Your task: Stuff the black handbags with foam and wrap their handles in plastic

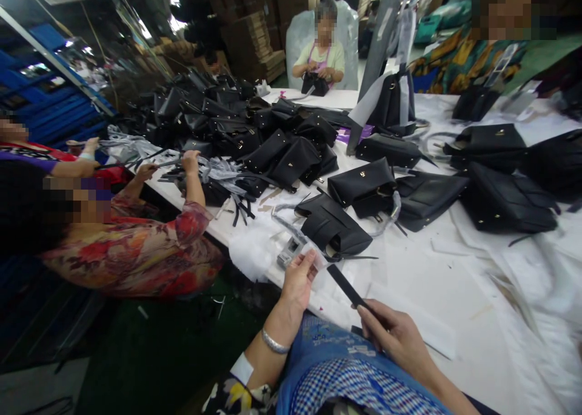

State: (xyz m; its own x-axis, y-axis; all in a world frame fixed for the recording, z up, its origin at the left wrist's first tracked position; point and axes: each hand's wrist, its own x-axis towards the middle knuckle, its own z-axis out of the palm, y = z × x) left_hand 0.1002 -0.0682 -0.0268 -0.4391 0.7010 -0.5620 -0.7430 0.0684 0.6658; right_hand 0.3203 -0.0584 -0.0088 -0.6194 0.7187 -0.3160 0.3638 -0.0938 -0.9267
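My right hand (pixel 393 336) is closed around the lower end of a flat black strap (pixel 348 288), which points up and left over the white table (pixel 454 294). My left hand (pixel 297 278), with a silver bracelet at the wrist, pinches the edge of a clear plastic wrapper (pixel 313 254) near the table's front edge. Right beside its fingertips lies a small grey metal buckle (pixel 288 252). A black handbag (pixel 334 226) lies just beyond both hands.
Many black handbags (pixel 236 124) are heaped across the table's far left and middle, with more (pixel 504 200) at the right. A person in a red floral top (pixel 136 251) works at my left; others sit at the far end and right. Loose white paper (pixel 522 282) covers the right side.
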